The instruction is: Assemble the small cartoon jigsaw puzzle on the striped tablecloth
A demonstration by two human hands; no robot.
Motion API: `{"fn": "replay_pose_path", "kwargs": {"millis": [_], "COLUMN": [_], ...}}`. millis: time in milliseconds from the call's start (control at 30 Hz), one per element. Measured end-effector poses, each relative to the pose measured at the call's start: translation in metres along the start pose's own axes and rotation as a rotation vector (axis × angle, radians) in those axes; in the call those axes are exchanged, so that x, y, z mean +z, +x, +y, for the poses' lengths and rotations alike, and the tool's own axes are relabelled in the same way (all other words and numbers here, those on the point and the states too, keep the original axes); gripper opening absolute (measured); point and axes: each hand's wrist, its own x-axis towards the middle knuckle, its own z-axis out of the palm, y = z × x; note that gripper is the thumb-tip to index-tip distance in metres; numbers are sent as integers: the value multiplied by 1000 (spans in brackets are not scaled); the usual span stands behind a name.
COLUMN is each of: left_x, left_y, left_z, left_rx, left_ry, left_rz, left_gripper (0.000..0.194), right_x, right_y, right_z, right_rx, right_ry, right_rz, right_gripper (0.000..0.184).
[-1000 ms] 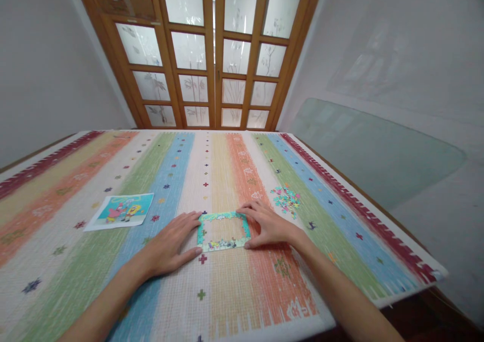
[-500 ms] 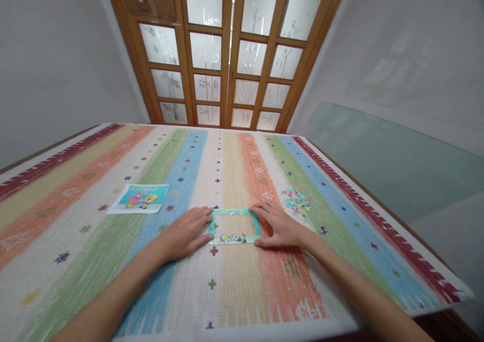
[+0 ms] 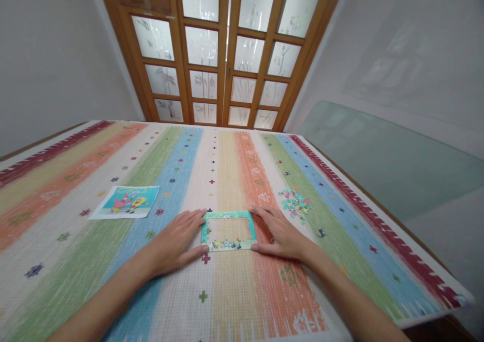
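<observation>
A rectangular jigsaw puzzle border [image 3: 229, 245], joined from small teal and printed pieces, lies flat in front of me. Its middle shows the striped cloth beneath. My left hand [image 3: 182, 238] rests at its left side, fingertips by the upper corner and thumb by the lower one, spread apart. On the opposite side my right hand [image 3: 280, 232] does the same, with fingers at the top right corner and thumb at the bottom right. Both hands touch the border's edges. Beyond my right hand is a heap of loose jigsaw pieces [image 3: 296, 204], mostly teal with some pink and yellow.
A printed cartoon picture [image 3: 126, 202] on white paper lies to the left. The striped tablecloth [image 3: 227, 301] covers the wide table. Wooden doors [image 3: 225, 55] with glass panes stand behind it, and a pale green glass-like panel [image 3: 381, 155] is along the right wall.
My view shifted right, then slightly back. Both hands stay around the puzzle border. My right fingers and thumb have spread a little wider along its right side.
</observation>
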Motion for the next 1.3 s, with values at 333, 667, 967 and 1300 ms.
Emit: {"fn": "replay_pose_path", "kwargs": {"millis": [333,667,967,1300], "left_x": [-2,-2,2,0], "left_y": [0,0,0,1], "left_z": [2,2,0,2], "left_rx": [11,25,29,21], "left_ry": [-16,2,29,13], "left_rz": [20,22,39,39], "left_gripper": [72,77,81,80], "right_x": [2,2,0,-2], "right_y": [-3,-2,-2,-3], "right_z": [3,5,5,6], "right_rx": [-15,6,-16,-50], "right_ry": [0,24,4,-26], "right_rz": [3,-9,-23,-33], "right_gripper": [90,91,86,84]}}
